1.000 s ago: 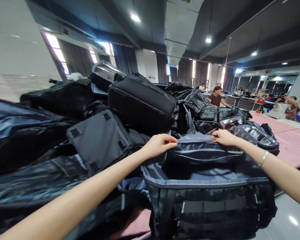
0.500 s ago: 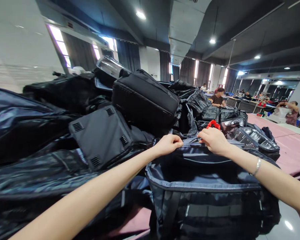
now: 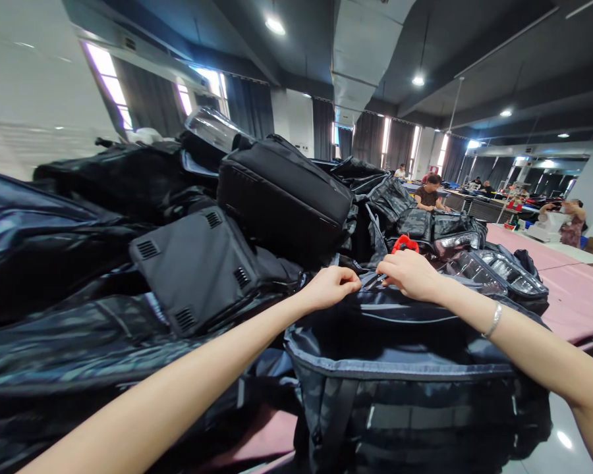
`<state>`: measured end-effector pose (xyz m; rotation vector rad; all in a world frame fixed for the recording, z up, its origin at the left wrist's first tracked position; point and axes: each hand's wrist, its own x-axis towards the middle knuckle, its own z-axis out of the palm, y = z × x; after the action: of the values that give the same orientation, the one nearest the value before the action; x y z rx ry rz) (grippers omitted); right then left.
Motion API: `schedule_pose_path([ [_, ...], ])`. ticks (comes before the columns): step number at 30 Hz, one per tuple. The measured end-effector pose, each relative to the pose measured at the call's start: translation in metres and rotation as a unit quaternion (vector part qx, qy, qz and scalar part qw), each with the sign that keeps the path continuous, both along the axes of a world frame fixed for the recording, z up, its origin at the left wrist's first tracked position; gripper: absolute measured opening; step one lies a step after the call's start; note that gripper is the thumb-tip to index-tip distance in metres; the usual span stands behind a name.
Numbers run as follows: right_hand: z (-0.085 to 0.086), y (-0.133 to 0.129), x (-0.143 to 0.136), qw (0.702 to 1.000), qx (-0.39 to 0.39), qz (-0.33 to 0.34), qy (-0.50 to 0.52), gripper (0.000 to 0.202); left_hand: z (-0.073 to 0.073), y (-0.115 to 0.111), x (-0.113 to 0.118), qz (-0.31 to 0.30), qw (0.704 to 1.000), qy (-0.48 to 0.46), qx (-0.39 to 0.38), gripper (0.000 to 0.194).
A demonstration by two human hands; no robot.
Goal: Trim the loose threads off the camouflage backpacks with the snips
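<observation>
A dark camouflage bag (image 3: 425, 415) stands in front of me with its top open, showing a dark lining and grey-bound edge. My left hand (image 3: 333, 288) is closed in a pinch on the far edge of this bag; any thread between its fingertips is too small to make out. Just to its right, my right hand (image 3: 408, 275) is closed round red-handled scissors (image 3: 405, 245). The red loops stick up behind the knuckles, while the tips, mostly hidden by the fingers, point at the edge by my left hand.
Black and camouflage bags are heaped to the left, among them a black bag (image 3: 286, 197) and a flat-bottomed one (image 3: 192, 263). Bags with clear pockets (image 3: 514, 273) lie at right on a pink-covered table (image 3: 568, 283). Several people work farther back.
My right hand has moved slightly left with the scissors, closer to my left hand. The left hand keeps its pinch at the bag's edge. The view has shifted a little.
</observation>
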<state>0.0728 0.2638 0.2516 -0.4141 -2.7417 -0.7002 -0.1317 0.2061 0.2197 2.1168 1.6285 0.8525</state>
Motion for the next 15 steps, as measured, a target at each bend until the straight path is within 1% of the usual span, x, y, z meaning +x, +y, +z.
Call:
schedule_pose_path([
  [6, 0.001, 0.003, -0.001, 0.999, 0.027, 0.035, -0.004, 0.015, 0.001, -0.001, 0.0, 0.0, 1.0, 0.003, -0.003, 0.027],
  [10, 0.001, 0.003, -0.002, 0.999, 0.03, 0.036, -0.007, 0.013, 0.001, -0.002, 0.001, 0.001, 1.0, 0.01, 0.003, 0.03],
  [13, -0.001, -0.002, 0.0, 1.0, -0.005, 0.024, 0.02, 0.011, 0.0, -0.003, 0.0, 0.0, 1.0, 0.011, 0.011, 0.029],
  [15, -0.004, -0.009, 0.005, 0.995, -0.057, -0.004, 0.079, 0.011, -0.001, -0.005, 0.0, -0.003, 1.0, 0.011, 0.027, 0.027],
])
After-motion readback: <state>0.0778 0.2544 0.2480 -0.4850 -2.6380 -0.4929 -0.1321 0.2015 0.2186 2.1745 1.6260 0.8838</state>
